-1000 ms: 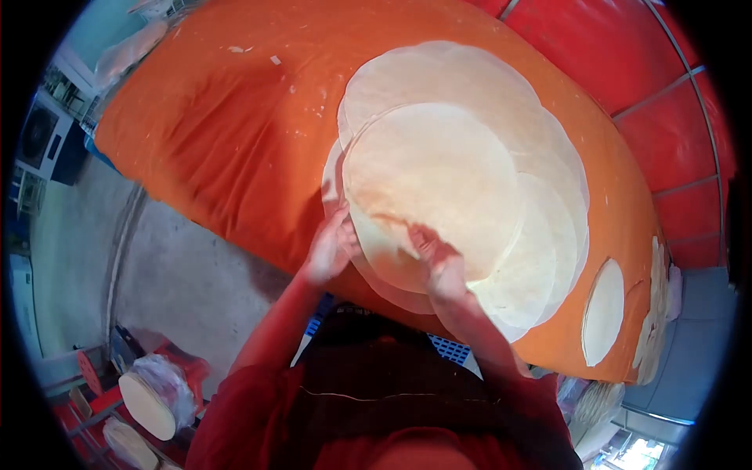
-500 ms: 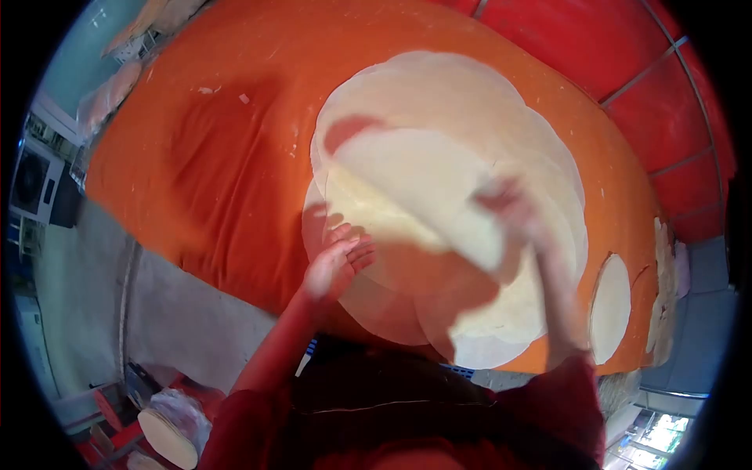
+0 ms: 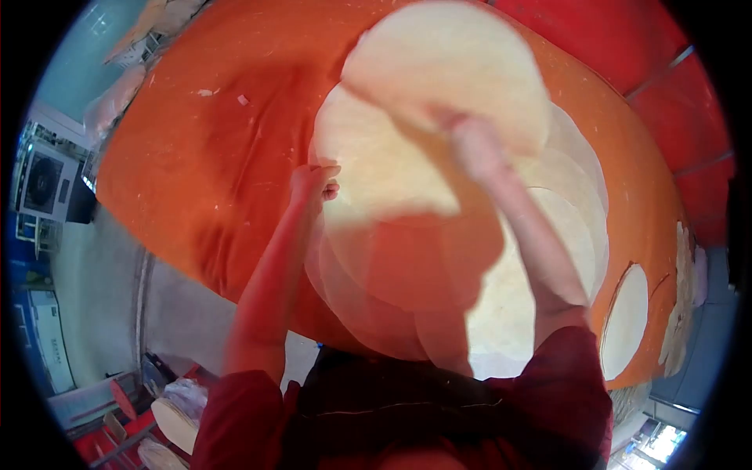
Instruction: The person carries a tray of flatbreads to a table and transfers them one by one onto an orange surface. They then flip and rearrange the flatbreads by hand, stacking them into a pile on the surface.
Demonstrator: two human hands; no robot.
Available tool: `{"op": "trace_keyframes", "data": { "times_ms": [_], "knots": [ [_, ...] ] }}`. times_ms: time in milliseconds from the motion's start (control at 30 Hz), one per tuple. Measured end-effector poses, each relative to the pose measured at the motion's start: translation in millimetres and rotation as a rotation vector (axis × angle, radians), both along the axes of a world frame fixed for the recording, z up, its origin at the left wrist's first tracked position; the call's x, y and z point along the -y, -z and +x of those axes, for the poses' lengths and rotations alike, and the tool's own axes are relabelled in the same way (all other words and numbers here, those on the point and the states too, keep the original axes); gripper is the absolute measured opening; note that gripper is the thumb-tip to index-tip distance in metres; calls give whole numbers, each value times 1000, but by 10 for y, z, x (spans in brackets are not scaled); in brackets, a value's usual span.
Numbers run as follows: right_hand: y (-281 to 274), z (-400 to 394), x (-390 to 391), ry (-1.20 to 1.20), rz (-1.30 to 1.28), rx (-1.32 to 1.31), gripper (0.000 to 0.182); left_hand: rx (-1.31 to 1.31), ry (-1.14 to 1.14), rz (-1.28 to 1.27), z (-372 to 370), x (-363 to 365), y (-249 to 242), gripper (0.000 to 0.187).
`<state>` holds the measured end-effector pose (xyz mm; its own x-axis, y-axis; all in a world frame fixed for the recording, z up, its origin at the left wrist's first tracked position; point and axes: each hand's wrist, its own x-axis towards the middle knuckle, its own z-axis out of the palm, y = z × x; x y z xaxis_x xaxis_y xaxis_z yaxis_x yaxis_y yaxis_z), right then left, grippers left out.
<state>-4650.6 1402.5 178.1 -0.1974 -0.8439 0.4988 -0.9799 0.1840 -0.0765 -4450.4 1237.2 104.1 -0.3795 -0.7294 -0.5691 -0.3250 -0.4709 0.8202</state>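
Observation:
A large, thin round dough sheet [image 3: 458, 59] is raised over the far side of a pile of similar overlapping sheets [image 3: 376, 168]. My right hand [image 3: 474, 145], blurred by motion, is closed on the near edge of the raised sheet. At the left rim of the pile is my left hand [image 3: 315, 182], its fingers drawn together in a pinch. Whether a sheet's edge lies between those fingers cannot be made out. Shadows of my head and arms fall across the near part of the pile.
An orange cloth [image 3: 180, 149] with creases covers the rounded work surface under the pile. A smaller round sheet [image 3: 625, 323] lies at the right, with more pieces [image 3: 678, 309] along that edge. Red panels [image 3: 595, 47] stand beyond; a fan-like appliance [image 3: 47, 184] is at the left.
My right hand has moved up and left, carrying the sheet away from me so that it spreads over the far side. My left hand has moved forward and its spread fingers have closed.

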Motion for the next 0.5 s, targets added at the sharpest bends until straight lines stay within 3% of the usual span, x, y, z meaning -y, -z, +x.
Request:
{"op": "trace_keyframes", "data": {
  "times_ms": [33, 100, 200, 233, 333, 433, 500],
  "knots": [
    [204, 191, 49, 22, 124, 50, 29, -15, 94, -83, 37, 25, -31, 18],
    [259, 505, 111, 118, 669, 177, 23, 75, 169, -322, -8, 127, 154, 16],
    [563, 782, 1, 30, 52, 120, 31, 80, 203, -695, -94, 171, 234, 14],
    [634, 852, -28, 20, 23, 146, 35, 60, 201, -825, -130, 143, 206, 14],
    [801, 1079, -66, 14, -80, 176, 43, -429, 35, -60, -227, 5, -144, 20],
    [798, 1234, -46, 60, -179, 52, 47, -663, 67, 93, -275, 52, -93, 26],
    [814, 1067, -52, 31, -84, 265, 48, -589, 59, 82, -180, 44, -178, 29]
  ]
}}
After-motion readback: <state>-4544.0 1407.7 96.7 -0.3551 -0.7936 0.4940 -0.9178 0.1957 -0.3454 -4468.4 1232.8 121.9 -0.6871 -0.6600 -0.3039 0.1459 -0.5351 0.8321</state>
